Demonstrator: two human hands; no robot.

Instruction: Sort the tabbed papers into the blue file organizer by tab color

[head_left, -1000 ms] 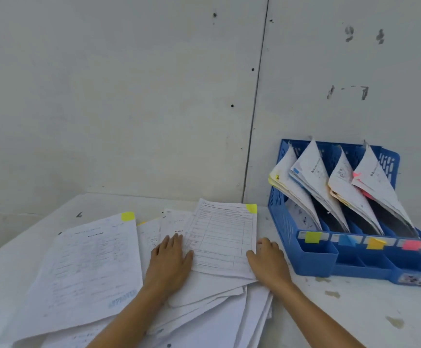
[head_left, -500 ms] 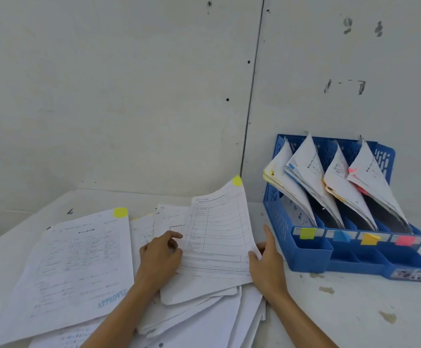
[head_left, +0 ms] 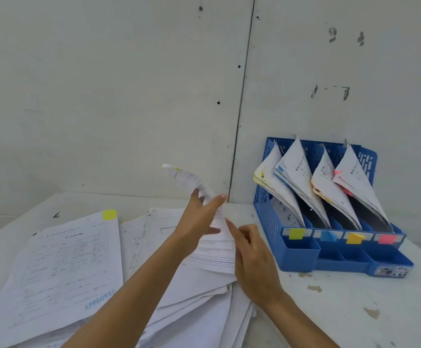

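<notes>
A white sheet with a yellow tab point(head_left: 214, 249) is lifted off the loose paper pile point(head_left: 194, 295) and curls up and back, its tab end highest. My left hand point(head_left: 199, 219) holds it partway up between thumb and fingers. At the sheet's lower right edge my right hand point(head_left: 252, 259) holds it, index finger lying along the edge. To the right stands the blue file organizer point(head_left: 267, 217); its four slots hold leaning papers and carry yellow point(head_left: 297, 233), blue point(head_left: 329, 236), orange point(head_left: 354, 238) and pink point(head_left: 386, 239) labels.
Another yellow-tabbed sheet stamped APPROVED point(head_left: 66, 259) lies at the left of the pile. The white table point(head_left: 355, 310) has stains in front of the organizer. A white wall point(head_left: 129, 96) runs close behind the table and the organizer.
The yellow-tabbed sheet lay flat, then rose; now it stands curled higher. My left hand moved from the pile up onto the sheet. My right hand stayed at its right edge.
</notes>
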